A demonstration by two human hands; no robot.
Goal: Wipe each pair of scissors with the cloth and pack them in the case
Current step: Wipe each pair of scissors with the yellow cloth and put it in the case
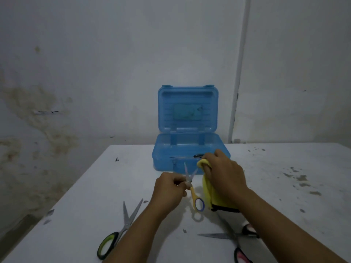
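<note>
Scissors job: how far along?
Done: one pair seems to lie in the open blue case. In hand: left hand holds yellow-handled scissors, right hand wipes with yellow cloth. Left: green-handled scissors and pink-handled scissors on the table.

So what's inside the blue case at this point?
Through the blue case's translucent front wall, one dark-handled pair of scissors shows lying inside. The right hand with the yellow cloth covers the right part, so anything more there is hidden.
</note>
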